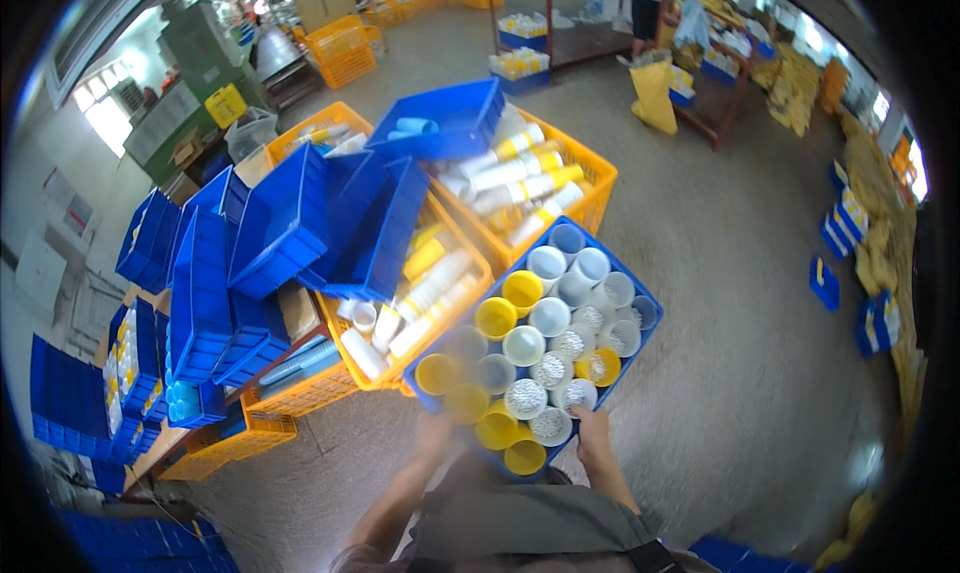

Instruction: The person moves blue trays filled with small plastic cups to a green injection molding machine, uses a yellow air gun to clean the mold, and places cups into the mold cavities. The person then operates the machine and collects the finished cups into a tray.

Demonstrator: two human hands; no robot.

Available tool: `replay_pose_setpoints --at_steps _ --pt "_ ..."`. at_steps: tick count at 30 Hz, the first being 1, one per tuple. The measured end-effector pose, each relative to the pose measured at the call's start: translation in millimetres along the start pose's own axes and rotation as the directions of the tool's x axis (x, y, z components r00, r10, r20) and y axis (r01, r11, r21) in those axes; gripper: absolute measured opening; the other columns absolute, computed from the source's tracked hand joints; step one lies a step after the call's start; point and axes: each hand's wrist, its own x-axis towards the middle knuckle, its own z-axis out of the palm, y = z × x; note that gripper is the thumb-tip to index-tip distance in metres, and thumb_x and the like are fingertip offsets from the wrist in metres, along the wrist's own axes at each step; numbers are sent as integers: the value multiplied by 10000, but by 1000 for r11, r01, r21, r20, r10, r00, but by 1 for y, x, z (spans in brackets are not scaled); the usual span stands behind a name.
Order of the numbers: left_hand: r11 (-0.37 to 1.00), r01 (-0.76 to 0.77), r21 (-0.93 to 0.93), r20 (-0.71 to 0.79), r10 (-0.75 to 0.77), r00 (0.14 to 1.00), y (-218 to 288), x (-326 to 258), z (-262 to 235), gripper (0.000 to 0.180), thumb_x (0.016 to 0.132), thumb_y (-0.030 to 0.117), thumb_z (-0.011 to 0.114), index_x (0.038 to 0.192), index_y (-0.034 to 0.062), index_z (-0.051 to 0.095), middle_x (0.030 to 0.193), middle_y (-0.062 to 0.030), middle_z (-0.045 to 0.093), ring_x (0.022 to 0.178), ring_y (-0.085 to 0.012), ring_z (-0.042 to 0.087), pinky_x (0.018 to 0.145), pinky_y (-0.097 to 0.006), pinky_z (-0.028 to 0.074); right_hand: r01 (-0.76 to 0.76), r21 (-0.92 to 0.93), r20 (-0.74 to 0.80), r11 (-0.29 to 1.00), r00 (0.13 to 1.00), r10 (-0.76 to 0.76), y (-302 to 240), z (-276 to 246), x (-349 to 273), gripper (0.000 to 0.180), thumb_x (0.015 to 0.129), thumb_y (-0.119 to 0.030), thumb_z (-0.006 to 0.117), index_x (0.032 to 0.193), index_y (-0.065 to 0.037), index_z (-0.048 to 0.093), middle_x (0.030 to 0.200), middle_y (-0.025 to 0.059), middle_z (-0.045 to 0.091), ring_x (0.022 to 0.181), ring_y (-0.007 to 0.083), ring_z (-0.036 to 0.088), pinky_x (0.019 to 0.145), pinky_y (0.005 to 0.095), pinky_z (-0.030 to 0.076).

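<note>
A grey floor (720, 263) spreads over the right half of the frame. Two orange crates (596, 195) stand around upper centre, blue bins (280, 223) piled on and left of them. A blue tray (627, 362) is just below centre. The right hand (592, 429) grips its lower right edge; the left hand (436, 432) is blurred near the lower left edge, its grip impossible to tell. White cups (523, 346) and yellow cups (497, 318) fill the tray, some packed with small pale pieces (526, 399).

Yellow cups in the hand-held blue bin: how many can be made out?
7 yellow cups: two toward the upper left, four along the lower-left edge of the blue bin, one above the right hand. Haze at left may hide more.
</note>
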Motion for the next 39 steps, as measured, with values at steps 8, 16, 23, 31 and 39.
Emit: replay_pose_setpoints --at_steps 8,16,23,31,39 --pt "834 -70 -548 -117 7 993 65 100 19 336 793 60 596 1126 23 573 935 -82 657 826 -234 686 639 -347 581 334 -259 543 906 826 -150 -108 103 153 482 967 -390 600 1051 81 660 932 137 704 851 193 644 754 353 496" --pt "626 37 -779 -175 -273 946 82 138 48 308 792 35 605 1093 -30 609 976 -115 678 777 -253 690 615 -365 591 766 -519 772 379 611 -176 -307 172 295 277 937 -286 637 997 -22 694 841 131 716 766 222 689 719 349 528" --pt "517 -104 -850 -365 -436 823 86 138 101 372 859 82 614 1205 -42 555 1076 -126 674 874 -261 703 718 -368 596 955 104 955 277 -17 -298 -310 414 306 397 875 -231 714 1219 -58 619 1191 150 664 1092 304 628 921 402 498" --pt "530 -245 -812 -504 -425 752 84 138 141 376 910 129 649 1232 -43 559 1108 -117 676 925 -239 699 768 -337 584 622 630 618 -464 -764 -185 -245 657 201 391 936 -122 483 1318 -48 521 1383 159 506 1311 290 479 1103 516 366" --pt "651 -154 -744 -475 -352 806 87 131 139 429 953 272 618 1236 -44 558 1083 -119 678 908 -223 692 759 -365 585 289 779 496 -556 -827 265 -257 713 176 96 765 -153 709 848 -110 686 920 81 682 957 264 658 686 388 586"
